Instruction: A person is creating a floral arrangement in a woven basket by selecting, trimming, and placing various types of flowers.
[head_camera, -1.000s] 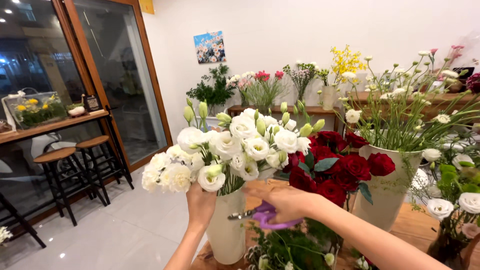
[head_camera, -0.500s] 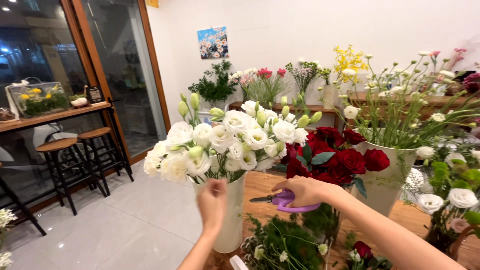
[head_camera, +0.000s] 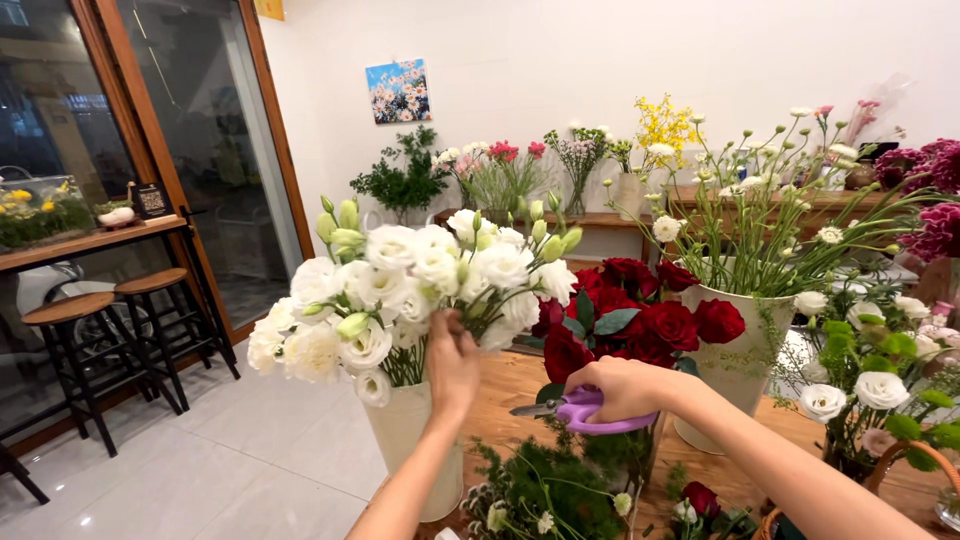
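Observation:
A bunch of white flowers (head_camera: 400, 290) with green buds stands in a cream vase (head_camera: 410, 440) on a wooden table (head_camera: 510, 385). My left hand (head_camera: 452, 365) reaches up into the stems just under the blooms, fingers closed around them. My right hand (head_camera: 625, 388) holds purple-handled scissors (head_camera: 572, 410), blades pointing left toward the white bunch. Behind the scissors sits a bunch of dark red roses (head_camera: 640, 320).
A tall cream vase (head_camera: 735, 350) of thin-stemmed white flowers stands right of the roses. Greenery (head_camera: 540, 490) lies low in front. More flowers line a shelf (head_camera: 560, 215) at the back wall. Two black stools (head_camera: 110, 330) stand left by a glass door.
My left hand has risen from the vase's side into the white flower stems. The right hand with the scissors has stayed beside the roses while the view shifted slightly.

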